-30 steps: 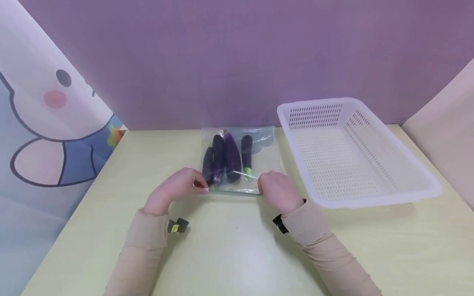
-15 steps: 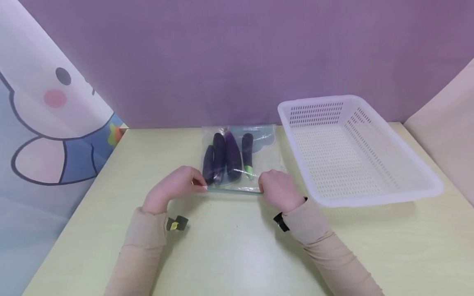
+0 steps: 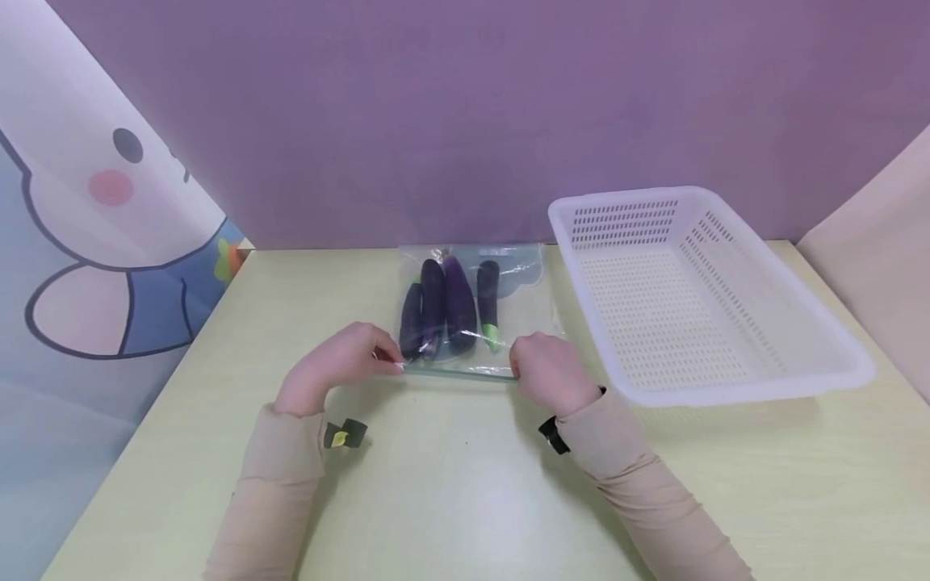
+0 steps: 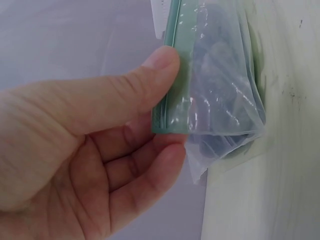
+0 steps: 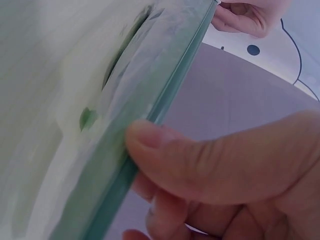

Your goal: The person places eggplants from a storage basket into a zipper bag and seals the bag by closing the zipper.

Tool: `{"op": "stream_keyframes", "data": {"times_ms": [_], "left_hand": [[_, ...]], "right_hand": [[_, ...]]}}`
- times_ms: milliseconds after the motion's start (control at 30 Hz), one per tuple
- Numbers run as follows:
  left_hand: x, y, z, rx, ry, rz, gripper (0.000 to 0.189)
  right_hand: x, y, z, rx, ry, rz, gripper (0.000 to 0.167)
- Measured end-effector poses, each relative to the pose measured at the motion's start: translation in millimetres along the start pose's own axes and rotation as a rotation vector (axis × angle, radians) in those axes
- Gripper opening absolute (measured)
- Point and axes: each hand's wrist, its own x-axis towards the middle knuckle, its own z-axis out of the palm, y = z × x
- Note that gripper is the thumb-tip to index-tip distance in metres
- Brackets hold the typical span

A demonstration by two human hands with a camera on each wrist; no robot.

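A clear zip bag (image 3: 521, 311) with a green seal strip lies on the table, holding several dark purple eggplants (image 3: 461, 311) side by side. At the strip's left end, my left hand (image 3: 341, 361) pinches the bag's corner. Its thumb (image 4: 162, 62) lies over the green seal strip (image 4: 175, 107) in the left wrist view, other fingers curled behind. My right hand (image 3: 548, 373) grips the same strip farther right. The right wrist view has that thumb (image 5: 150, 137) flat on the strip and fingers bent beneath. The strip runs straight between both hands, raised at the near edge.
A white perforated plastic basket (image 3: 654, 323) stands right of the bag, close beside the right hand. Behind the pale table (image 3: 465, 484) rises a purple backdrop (image 3: 465, 121), and a cartoon-printed cloth (image 3: 87, 266) hangs at the left.
The left hand has slid slightly left along the seal strip toward its end. The right hand keeps its grip in nearly the same spot, and the eggplants stay in place.
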Motion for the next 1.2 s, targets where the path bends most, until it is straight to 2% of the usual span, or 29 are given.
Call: {"op": "stream_keyframes", "data": {"times_ms": [533, 767, 1200], "left_hand": [[-1.1, -1.9, -6.3, -0.004, -0.009, -0.013, 0.008], [-2.8, 1.4, -8.5, -0.036, -0.035, -0.041, 0.008], [-2.0, -4.5, -2.0, -0.036, -0.083, -0.042, 0.005]], "right_hand": [[1.0, 2.8, -1.8, -0.005, -0.021, -0.014, 0.031], [1.6, 3.8, -1.5, -0.012, -0.038, -0.001, 0.027], [-1.4, 0.7, 2.2, 0.029, -0.103, 0.034, 0.029]]}}
